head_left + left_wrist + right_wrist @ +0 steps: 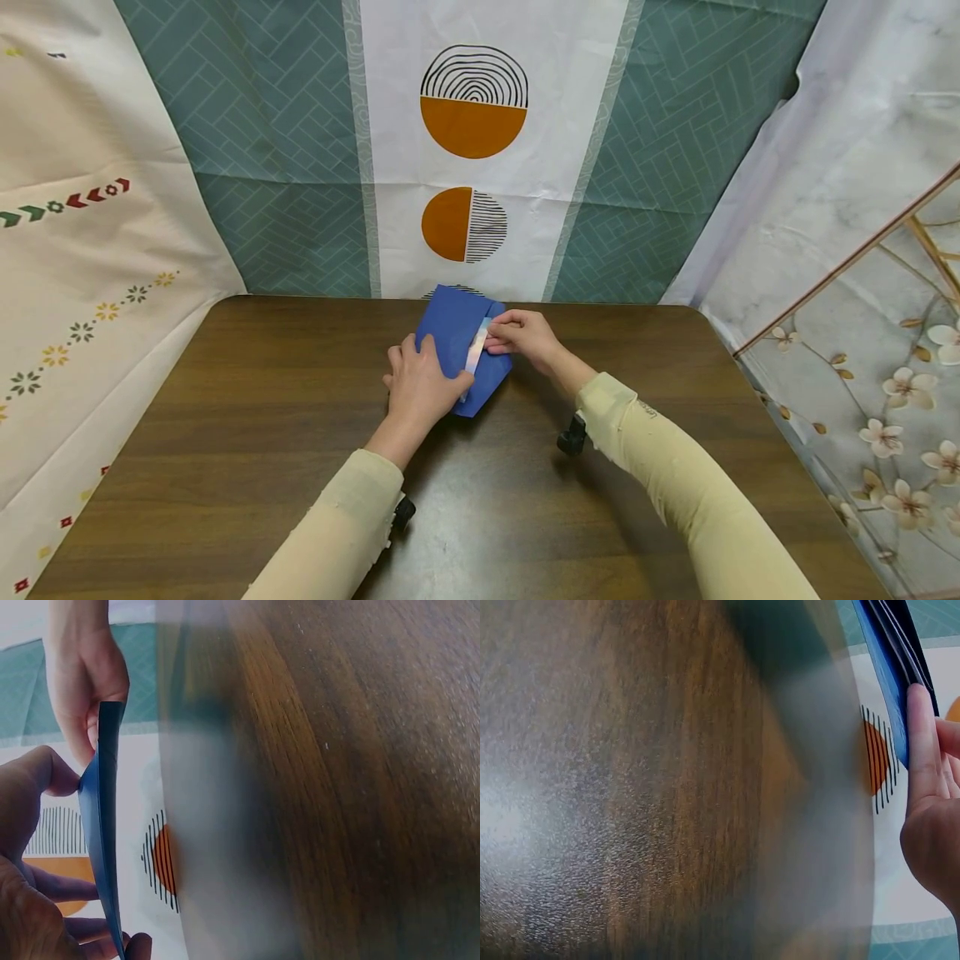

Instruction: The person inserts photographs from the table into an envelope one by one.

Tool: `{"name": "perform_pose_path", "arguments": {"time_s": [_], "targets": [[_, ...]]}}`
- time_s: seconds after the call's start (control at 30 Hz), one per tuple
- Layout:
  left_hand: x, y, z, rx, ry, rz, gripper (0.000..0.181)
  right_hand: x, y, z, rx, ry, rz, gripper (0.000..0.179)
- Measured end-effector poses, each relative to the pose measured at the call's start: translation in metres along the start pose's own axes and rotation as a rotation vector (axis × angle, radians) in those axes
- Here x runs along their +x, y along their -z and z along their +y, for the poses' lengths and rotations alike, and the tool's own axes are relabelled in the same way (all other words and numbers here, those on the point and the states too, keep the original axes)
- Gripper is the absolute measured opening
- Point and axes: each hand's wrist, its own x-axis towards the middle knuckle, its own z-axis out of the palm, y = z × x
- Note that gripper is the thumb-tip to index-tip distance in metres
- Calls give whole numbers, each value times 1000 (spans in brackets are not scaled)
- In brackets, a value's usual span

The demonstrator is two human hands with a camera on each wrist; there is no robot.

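Observation:
A blue envelope [450, 323] is held tilted above the far part of the table in the head view. My left hand [422, 382] grips its left side, the thumb on the near face and the fingers behind, as the left wrist view shows with the envelope [101, 817] edge-on. A pale, pink-and-blue strip, perhaps a card or photo [476, 347], shows at the envelope's opening. My right hand [527, 337] is at this strip, thumb and fingers pinching at its right edge. In the right wrist view, fingers of the right hand [934, 817] reach the envelope's layered edge [885, 667].
The brown wooden table [285, 483] stretches below both arms. A patterned cloth [270, 125] hangs behind its far edge, with floral and printed sheets at the sides. Small black devices [572, 435] sit at both wrists.

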Motion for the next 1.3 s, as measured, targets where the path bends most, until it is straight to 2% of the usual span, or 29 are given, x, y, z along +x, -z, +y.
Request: {"name": "perform_pose_path", "arguments": {"time_s": [0.37, 0.83, 1.07, 1.3], "targets": [[0, -1, 4, -24, 7, 2, 88, 0, -1, 1, 10, 3, -25, 11], [-1, 0, 6, -89, 27, 0, 85, 4, -5, 1, 30, -17, -1, 11], [1, 1, 4, -85, 54, -21, 86, 6, -9, 1, 6, -37, -1, 13], [1, 2, 0, -84, 64, -24, 89, 5, -7, 0, -54, -41, -36, 16]]}}
